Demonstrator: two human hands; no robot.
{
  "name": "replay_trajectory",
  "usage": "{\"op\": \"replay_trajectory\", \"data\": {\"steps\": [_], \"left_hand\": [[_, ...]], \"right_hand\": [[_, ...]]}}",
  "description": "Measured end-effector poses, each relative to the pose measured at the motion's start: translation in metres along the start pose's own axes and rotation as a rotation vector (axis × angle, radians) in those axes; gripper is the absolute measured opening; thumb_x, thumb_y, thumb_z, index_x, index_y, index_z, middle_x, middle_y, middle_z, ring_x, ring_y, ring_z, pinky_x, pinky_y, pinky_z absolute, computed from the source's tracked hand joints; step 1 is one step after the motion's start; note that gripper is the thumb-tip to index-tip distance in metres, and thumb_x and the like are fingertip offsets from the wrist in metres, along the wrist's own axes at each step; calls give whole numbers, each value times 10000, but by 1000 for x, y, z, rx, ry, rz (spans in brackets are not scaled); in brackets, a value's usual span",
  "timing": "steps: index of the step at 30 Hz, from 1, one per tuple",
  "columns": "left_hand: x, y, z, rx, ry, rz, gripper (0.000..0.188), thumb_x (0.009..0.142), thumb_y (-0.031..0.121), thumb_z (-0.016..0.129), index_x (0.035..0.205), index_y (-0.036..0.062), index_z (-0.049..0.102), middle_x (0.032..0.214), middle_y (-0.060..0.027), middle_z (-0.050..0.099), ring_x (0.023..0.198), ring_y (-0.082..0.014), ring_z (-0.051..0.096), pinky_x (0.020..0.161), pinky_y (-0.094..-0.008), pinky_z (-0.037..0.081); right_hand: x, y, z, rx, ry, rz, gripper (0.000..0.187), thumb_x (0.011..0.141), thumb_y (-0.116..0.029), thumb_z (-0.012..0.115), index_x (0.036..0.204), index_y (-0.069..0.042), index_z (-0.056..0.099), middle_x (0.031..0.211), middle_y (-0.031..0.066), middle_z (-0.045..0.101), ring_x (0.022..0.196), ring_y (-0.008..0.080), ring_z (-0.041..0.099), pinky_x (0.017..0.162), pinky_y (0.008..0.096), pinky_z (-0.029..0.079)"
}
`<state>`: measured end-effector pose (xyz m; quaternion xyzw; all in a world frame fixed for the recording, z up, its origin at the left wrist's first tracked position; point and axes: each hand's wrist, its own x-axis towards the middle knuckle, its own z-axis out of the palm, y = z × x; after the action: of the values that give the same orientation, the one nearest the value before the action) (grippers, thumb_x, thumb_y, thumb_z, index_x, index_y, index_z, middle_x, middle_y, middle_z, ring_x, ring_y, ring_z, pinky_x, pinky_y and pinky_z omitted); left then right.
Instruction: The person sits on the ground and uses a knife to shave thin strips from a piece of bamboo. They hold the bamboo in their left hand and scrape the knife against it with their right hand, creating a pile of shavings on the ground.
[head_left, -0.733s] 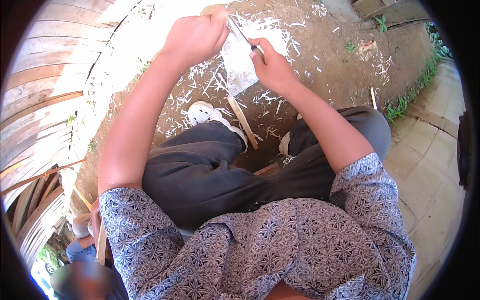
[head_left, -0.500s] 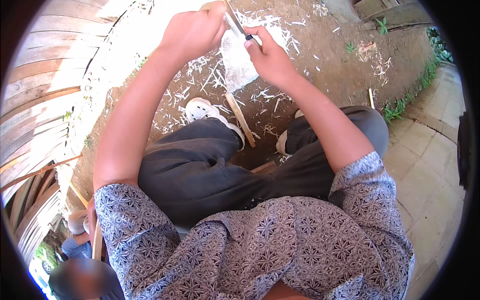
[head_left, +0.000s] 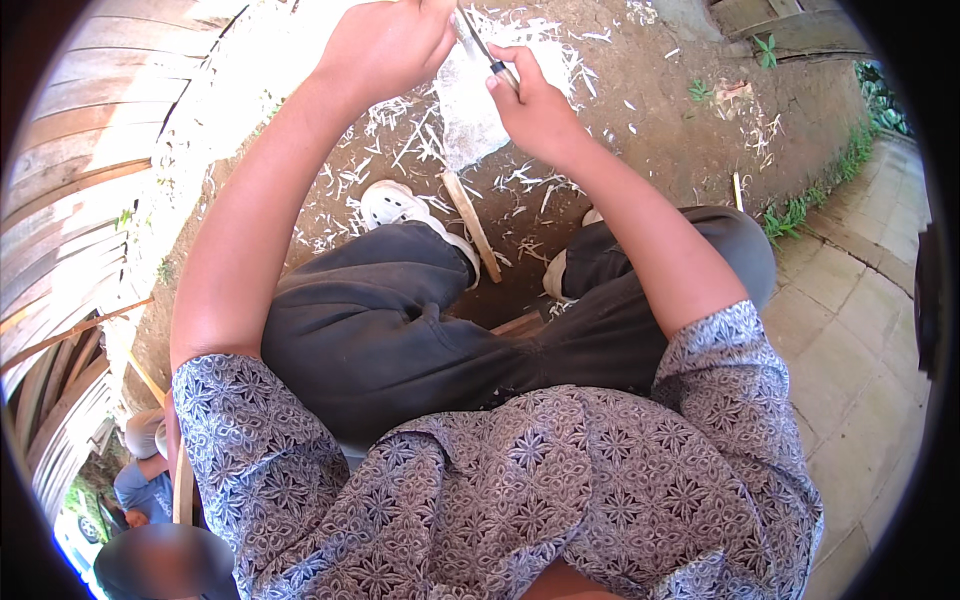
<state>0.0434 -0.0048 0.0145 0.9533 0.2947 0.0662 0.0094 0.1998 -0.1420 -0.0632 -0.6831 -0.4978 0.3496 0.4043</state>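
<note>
At the top edge, my left hand (head_left: 385, 48) is closed in a fist. What it grips lies hidden in the glare and beyond the picture's edge. My right hand (head_left: 535, 108) is wrapped round the handle of a knife (head_left: 484, 44), whose narrow blade slants up and left toward my left fist. The blade's tip runs close to the left fingers; whether it touches anything there I cannot tell. Below both hands a whitish sheet (head_left: 468, 125) lies on the ground, with pale wood shavings (head_left: 408, 128) scattered over and around it.
A wooden stick (head_left: 468, 222) lies between my feet, beside a white shoe (head_left: 394, 204). Planks (head_left: 95, 110) line the left side. Another person (head_left: 150, 490) sits at lower left. Paving tiles (head_left: 850, 340) run along the right, bordered by grass (head_left: 800, 215).
My left fist has shifted slightly up and left, farther past the top edge. The right hand keeps its hold on the knife and has barely moved. The whole view has shifted a little.
</note>
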Motion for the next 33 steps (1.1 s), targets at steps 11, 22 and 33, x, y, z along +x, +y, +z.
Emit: {"op": "replay_trajectory", "data": {"steps": [11, 22, 33], "left_hand": [[-5, -8, 0, 3, 142, 78, 218, 921, 160, 558, 1012, -38, 552, 652, -244, 651, 612, -433, 674, 571, -520, 542], [-8, -13, 0, 20, 39, -13, 218, 940, 185, 542, 996, -26, 540, 663, -252, 656, 628, -440, 676, 587, -537, 541], [-7, -12, 1, 18, -9, -102, 237, 970, 215, 517, 1001, -19, 542, 691, -270, 663, 671, -461, 681, 634, -560, 543]], "right_hand": [[12, -5, 1, 34, -52, 14, 345, 1046, -277, 542, 1345, -109, 509, 634, 82, 594, 568, 196, 588, 590, 383, 468], [11, -27, 1, 197, 90, -56, 359, 1061, -292, 513, 1361, -97, 477, 690, 110, 620, 618, 237, 614, 631, 407, 481], [2, -20, -1, 232, -16, 79, 405, 1034, -266, 551, 1412, -123, 528, 797, 82, 651, 692, 172, 607, 717, 377, 491]]}}
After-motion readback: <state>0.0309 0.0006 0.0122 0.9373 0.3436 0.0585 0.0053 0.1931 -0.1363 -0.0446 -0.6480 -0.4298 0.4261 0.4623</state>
